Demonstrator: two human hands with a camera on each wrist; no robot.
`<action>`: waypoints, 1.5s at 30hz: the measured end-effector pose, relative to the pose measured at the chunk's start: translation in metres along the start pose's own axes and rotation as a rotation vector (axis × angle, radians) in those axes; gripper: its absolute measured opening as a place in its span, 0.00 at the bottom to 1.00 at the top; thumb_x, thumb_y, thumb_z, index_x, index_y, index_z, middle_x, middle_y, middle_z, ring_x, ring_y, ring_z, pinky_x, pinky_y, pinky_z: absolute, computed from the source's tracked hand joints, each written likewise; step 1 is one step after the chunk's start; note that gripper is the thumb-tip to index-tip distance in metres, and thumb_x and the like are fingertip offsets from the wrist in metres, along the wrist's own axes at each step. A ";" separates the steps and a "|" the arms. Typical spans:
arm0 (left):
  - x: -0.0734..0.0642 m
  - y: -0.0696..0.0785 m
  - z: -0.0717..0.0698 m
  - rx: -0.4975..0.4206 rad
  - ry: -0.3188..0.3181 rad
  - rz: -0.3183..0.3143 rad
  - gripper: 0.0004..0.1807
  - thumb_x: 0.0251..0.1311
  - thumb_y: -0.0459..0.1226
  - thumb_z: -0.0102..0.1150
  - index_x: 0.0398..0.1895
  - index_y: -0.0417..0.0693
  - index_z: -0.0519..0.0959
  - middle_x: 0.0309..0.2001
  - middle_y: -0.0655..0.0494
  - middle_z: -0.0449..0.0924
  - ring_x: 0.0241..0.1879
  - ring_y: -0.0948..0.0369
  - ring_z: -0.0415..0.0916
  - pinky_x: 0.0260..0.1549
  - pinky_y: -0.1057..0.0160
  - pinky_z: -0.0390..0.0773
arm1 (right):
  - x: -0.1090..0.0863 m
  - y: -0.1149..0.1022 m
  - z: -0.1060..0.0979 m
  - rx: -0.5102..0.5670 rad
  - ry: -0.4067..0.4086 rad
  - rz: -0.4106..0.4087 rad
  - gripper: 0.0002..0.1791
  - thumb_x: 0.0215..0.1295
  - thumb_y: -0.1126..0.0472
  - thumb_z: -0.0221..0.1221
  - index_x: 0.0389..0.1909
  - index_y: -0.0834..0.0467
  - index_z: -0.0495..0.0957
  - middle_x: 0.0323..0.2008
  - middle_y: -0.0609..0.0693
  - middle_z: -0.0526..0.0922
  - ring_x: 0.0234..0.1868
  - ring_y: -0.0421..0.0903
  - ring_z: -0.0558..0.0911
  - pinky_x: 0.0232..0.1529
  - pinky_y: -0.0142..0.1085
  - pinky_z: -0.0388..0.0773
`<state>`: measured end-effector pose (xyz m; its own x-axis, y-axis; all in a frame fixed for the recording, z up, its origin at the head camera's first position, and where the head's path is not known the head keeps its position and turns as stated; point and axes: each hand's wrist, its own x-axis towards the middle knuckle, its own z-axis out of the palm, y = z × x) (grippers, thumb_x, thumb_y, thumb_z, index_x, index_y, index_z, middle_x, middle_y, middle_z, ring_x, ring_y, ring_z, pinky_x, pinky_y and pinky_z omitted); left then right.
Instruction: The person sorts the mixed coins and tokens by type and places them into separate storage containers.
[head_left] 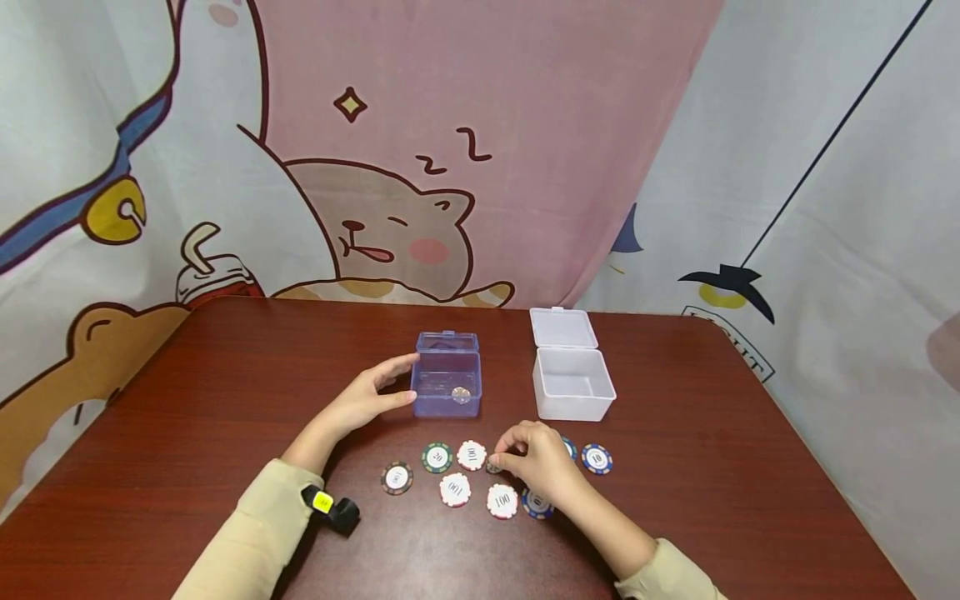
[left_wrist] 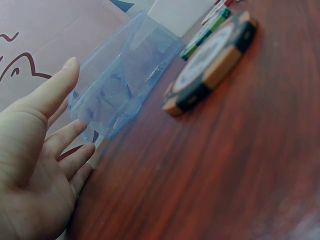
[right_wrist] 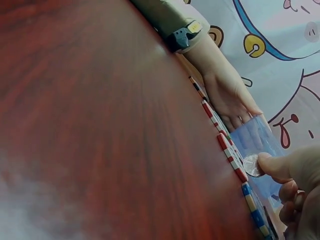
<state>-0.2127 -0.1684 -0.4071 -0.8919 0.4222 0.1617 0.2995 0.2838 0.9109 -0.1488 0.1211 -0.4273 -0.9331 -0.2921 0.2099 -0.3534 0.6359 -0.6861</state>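
My right hand (head_left: 542, 462) pinches a silver coin (right_wrist: 251, 165) between thumb and fingers, low over the table among the poker chips. The left hand (head_left: 366, 400) is spread at the left side of a clear blue plastic box (head_left: 447, 407), thumb and fingertips right at its wall. The blue box stands with its lid up, and another silver coin (head_left: 461, 395) lies inside it. Nearest the pinched coin are a red-and-white 100 chip (head_left: 472, 455) and a second one (head_left: 502, 501). Part of a blue chip (head_left: 537, 503) is hidden under the right hand.
A white plastic box (head_left: 574, 404) with its lid raised stands right of the blue one. A green chip (head_left: 437, 457), a black-and-orange chip (head_left: 396, 477), another red-and-white chip (head_left: 455, 489) and a blue chip (head_left: 597, 458) lie on the brown table (head_left: 720, 467). A printed curtain (head_left: 570, 125) hangs behind.
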 end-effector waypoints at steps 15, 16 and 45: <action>0.008 -0.039 -0.001 -0.006 0.015 0.009 0.34 0.60 0.34 0.63 0.69 0.41 0.64 0.66 0.42 0.66 0.65 0.44 0.60 0.62 0.40 0.55 | 0.018 -0.014 -0.005 0.083 0.102 -0.022 0.09 0.48 0.65 0.72 0.19 0.52 0.81 0.18 0.41 0.65 0.25 0.39 0.65 0.26 0.32 0.63; 0.009 -0.039 -0.001 -0.010 0.015 0.007 0.34 0.60 0.34 0.63 0.69 0.41 0.64 0.66 0.42 0.66 0.65 0.44 0.60 0.62 0.40 0.55 | 0.019 -0.015 -0.005 0.091 0.114 -0.023 0.09 0.48 0.65 0.72 0.20 0.52 0.81 0.18 0.41 0.65 0.25 0.40 0.65 0.26 0.32 0.63; 0.007 -0.030 0.000 -0.014 0.016 0.001 0.33 0.60 0.29 0.60 0.68 0.34 0.62 0.65 0.35 0.64 0.64 0.38 0.59 0.61 0.38 0.54 | 0.073 -0.032 0.008 0.270 0.314 0.038 0.06 0.53 0.62 0.70 0.24 0.58 0.83 0.22 0.45 0.69 0.29 0.42 0.68 0.29 0.33 0.66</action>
<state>-0.2280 -0.1735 -0.4331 -0.8969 0.4088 0.1689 0.2961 0.2714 0.9158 -0.2047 0.0733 -0.3958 -0.9349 -0.0131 0.3546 -0.3270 0.4197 -0.8467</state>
